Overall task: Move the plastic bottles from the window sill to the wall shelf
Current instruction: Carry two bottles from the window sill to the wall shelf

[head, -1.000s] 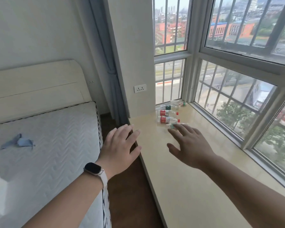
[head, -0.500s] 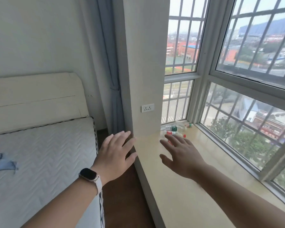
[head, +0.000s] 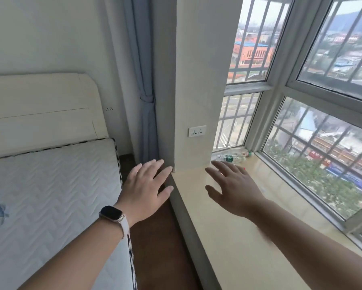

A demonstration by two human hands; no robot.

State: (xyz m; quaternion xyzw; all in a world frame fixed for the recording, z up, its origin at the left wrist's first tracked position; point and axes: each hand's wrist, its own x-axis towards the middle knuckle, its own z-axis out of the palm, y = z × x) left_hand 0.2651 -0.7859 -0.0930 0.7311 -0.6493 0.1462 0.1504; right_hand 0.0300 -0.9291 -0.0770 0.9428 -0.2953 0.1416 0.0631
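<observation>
At the far corner of the window sill [head: 228, 222], the plastic bottles [head: 229, 158] lay on their sides.
The right hand [head: 233, 185] hovered over the sill just short of them, and the left hand [head: 145, 188] hung beside its edge; all fingers [head: 219, 166] were spread, holding nothing.

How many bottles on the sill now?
2 in clear view: a green-labelled bottle lying by the pillar, a clear bottle behind it. A red cap past the right hand suggests more hidden.
</observation>
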